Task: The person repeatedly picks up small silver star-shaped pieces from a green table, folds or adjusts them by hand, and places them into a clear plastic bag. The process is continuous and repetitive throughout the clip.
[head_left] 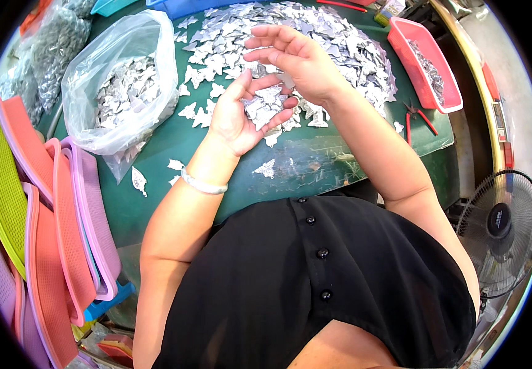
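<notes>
My left hand (235, 117), palm up and cupped, holds a small stack of silvery butterfly-shaped metal pieces (265, 107). Just above and to the right, my right hand (297, 58) has its fingers stretched out to the left, and nothing shows gripped between them. One pale piece (286, 80) shows under the right palm; whether that hand touches it I cannot tell. Beyond both hands spreads a large heap of similar metal pieces (346, 55). A loose piece (266, 168) lies on the green table (315, 172) in front of me.
At the left stands a clear plastic bag (118, 132) of metal pieces. Stacked pink, purple and green baskets (51, 246) lean beside the table. At the right are a pink tray (429, 67) with small parts, red-handled pliers (421, 120) and a fan (498, 227).
</notes>
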Action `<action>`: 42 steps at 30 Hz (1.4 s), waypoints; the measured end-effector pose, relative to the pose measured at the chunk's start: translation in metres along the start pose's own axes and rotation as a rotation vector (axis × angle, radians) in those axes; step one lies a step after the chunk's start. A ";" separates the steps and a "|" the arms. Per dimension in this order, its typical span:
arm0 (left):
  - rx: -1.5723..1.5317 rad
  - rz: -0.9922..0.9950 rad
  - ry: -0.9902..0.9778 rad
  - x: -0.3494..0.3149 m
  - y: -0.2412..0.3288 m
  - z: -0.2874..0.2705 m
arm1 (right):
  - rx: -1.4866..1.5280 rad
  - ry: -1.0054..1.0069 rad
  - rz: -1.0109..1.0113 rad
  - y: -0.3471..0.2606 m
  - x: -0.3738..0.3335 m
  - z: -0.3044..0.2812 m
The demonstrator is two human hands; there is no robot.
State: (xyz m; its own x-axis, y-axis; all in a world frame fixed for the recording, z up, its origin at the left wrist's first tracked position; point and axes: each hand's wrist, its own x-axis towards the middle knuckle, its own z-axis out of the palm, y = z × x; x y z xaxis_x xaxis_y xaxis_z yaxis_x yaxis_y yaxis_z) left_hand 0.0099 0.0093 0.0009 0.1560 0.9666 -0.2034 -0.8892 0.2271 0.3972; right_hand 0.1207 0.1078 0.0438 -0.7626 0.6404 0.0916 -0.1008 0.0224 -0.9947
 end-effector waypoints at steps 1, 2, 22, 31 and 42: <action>0.014 0.008 0.007 0.001 0.000 -0.003 | -0.006 -0.004 -0.025 0.003 0.001 -0.001; 0.033 0.014 0.014 0.001 -0.001 -0.004 | -0.010 -0.005 -0.052 0.007 0.001 -0.003; -0.091 0.002 -0.164 -0.002 0.005 0.000 | 0.024 0.153 -0.250 -0.016 -0.025 -0.027; 0.359 0.181 -0.022 -0.024 0.043 0.026 | -1.402 0.246 -0.384 0.020 -0.034 -0.104; 1.907 0.764 0.695 -0.073 0.166 0.008 | -1.648 0.000 -0.299 0.023 -0.023 -0.104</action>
State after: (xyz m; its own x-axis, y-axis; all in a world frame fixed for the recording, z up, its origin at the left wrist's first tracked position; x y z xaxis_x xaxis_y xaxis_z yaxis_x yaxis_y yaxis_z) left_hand -0.1458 -0.0224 0.0892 -0.4553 0.8161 0.3559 0.7698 0.1601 0.6178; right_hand 0.2021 0.1733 0.0138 -0.8417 0.4649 0.2746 0.5005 0.8626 0.0737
